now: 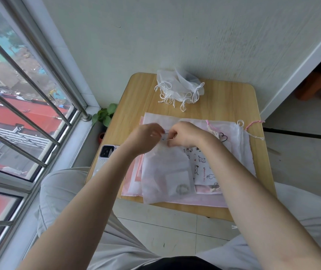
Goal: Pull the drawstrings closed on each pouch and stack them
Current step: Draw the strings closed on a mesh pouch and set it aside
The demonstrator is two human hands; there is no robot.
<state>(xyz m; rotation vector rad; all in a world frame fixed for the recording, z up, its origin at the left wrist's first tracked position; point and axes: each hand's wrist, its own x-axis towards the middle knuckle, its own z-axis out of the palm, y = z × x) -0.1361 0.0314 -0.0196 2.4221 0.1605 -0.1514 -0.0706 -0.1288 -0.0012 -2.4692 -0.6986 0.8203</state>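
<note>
Near the middle of the light wooden surface [231, 98], left hand [146, 136] and right hand [183, 134] sit close together, both pinching the top of a thin translucent white fabric pouch [165, 172]. It looks light, floppy, non-fragile; grip the cords at the mouth. Beyond it lies a heap of sheer white drawstring pouches [179, 88].

The cat-print pouch [202, 164] carries a small printed line, too blurred to read.

Two hands [146, 137], one phone [105, 154], one plant [105, 114], one table [223, 98].
</note>
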